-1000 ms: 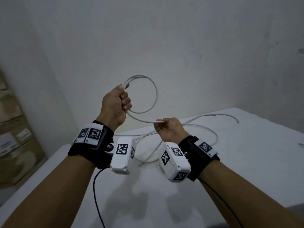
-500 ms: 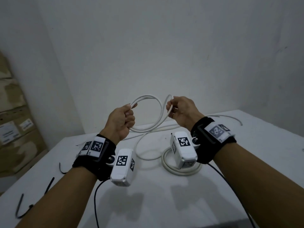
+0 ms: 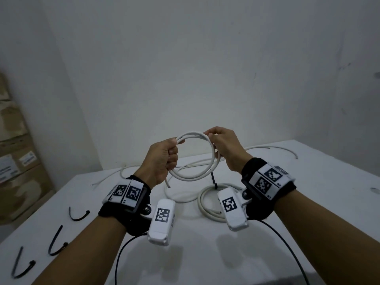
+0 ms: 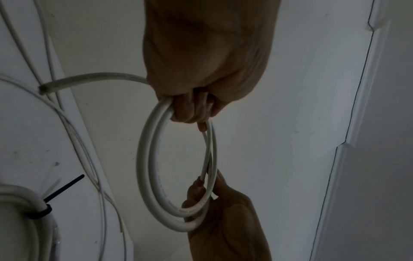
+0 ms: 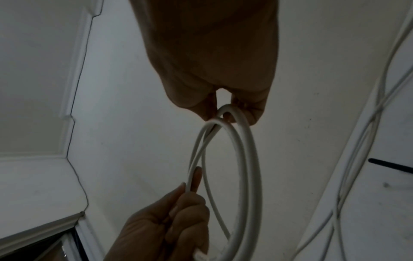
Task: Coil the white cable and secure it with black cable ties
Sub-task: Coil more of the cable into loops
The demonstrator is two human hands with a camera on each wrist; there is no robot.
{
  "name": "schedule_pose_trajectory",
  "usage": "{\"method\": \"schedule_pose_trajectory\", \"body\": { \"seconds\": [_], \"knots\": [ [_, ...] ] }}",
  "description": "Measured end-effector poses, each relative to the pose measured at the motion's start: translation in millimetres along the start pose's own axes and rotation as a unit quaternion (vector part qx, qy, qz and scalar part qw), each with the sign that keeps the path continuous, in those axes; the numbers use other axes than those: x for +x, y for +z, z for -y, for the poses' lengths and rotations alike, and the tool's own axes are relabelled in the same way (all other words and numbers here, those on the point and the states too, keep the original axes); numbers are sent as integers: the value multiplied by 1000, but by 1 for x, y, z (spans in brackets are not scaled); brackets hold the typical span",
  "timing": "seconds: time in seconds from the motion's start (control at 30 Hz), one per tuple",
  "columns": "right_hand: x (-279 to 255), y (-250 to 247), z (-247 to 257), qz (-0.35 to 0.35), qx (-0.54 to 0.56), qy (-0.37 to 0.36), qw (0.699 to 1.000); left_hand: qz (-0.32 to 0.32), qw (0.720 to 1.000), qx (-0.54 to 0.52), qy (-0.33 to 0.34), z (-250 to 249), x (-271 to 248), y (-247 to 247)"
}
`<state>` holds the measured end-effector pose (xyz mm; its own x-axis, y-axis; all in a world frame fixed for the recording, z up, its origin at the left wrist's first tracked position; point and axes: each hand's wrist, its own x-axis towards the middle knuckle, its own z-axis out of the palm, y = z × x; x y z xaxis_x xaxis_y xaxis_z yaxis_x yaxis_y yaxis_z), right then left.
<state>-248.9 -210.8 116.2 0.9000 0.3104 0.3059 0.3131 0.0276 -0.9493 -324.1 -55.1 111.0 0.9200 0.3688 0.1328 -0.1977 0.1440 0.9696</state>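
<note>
Both hands are raised above the white table (image 3: 205,254), holding 1 small coil between them. The left hand (image 3: 161,161) is closed in a fist round the left side of the white cable (image 3: 197,176), fingers wrapped fully over the strands; in the left wrist view the cable's cut end (image 4: 43,88) sticks out from the back of that fist, free in the air. The right hand (image 3: 225,150) pinches the upper right of the coil between thumb and curled fingers, so the loop of about 2 turns hangs between the 2 hands, clear of the table. From the right side of the loop the cable runs on below the right hand and down to the table, where loose white cable (image 3: 273,149) trails away beyond the right hand. Directly below the right wrist lies a finished coil (image 3: 207,210) flat on the table, bound with a black cable tie (image 3: 213,181) whose tail stands up just beneath the held loop. Well to the left of the left forearm, 3 loose black cable ties (image 3: 56,242) lie bent on the table, apart from each other. Beyond them, further left, cardboard boxes (image 3: 14,161) are stacked against the wall.
</note>
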Motion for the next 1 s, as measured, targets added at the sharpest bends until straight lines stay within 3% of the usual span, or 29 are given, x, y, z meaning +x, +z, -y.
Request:
{"method": "schedule_pose_trajectory", "body": {
  "seconds": [0.17,0.33,0.5,0.67,0.83,1.0],
  "knots": [
    [-3,2,-5,-26,-27,-57,998,-21,1000,16,15,3,2,12],
    [-4,2,-10,-35,-150,-168,974,-22,999,41,28,7,1,25],
    [-1,-7,-17,-43,-158,-184,969,-50,989,123,71,13,-3,31],
    [-1,-10,-18,-43,-150,-196,968,-24,974,203,103,14,-4,35],
    [-3,-15,-15,35,-308,-188,932,-63,951,274,128,12,5,33],
    [1,-20,-2,146,-318,-106,931,-36,929,347,125,8,10,32]
  ]
}}
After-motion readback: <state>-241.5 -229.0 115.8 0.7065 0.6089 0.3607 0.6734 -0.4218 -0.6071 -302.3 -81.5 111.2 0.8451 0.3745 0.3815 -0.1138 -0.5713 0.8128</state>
